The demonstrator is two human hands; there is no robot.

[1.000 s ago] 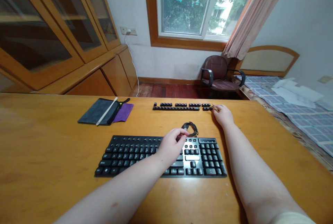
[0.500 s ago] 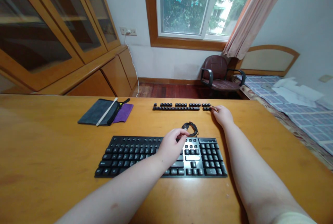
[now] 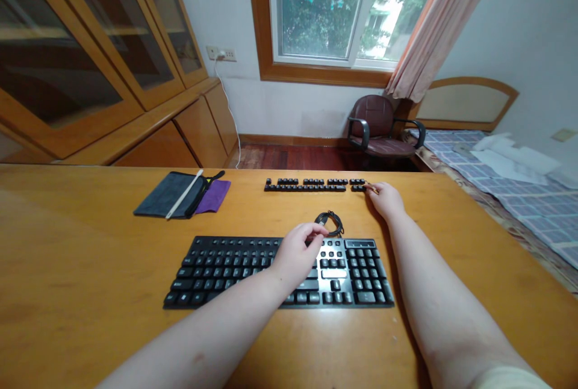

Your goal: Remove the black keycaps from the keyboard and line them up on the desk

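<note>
A black keyboard [image 3: 221, 283] lies flat on the desk, with bare switch spots along its upper rows. Over its right-centre part hangs my left hand [image 3: 298, 256], loosely curved, thumb a little apart from the fingers and nothing visible between them. Beyond the keyboard, loose black keycaps [image 3: 304, 188] stand in two rows. My right hand [image 3: 387, 199] is at the right end of these rows, its fingers pinched on a small, thin brownish thing too tiny to name. The keyboard's coiled black cable [image 3: 335, 224] lies just past my left fingertips.
A dark grey pouch [image 3: 158, 195] with a white stick [image 3: 184, 194] across it lies at the left, beside a purple cloth [image 3: 214, 196]. The wooden desk [image 3: 81, 256] ends at a far edge. Beyond are a cabinet, a chair [image 3: 377, 118] and a bed.
Both hands, the keyboard and the keycaps hold nearly the same places. The whole view has shifted very slightly.
</note>
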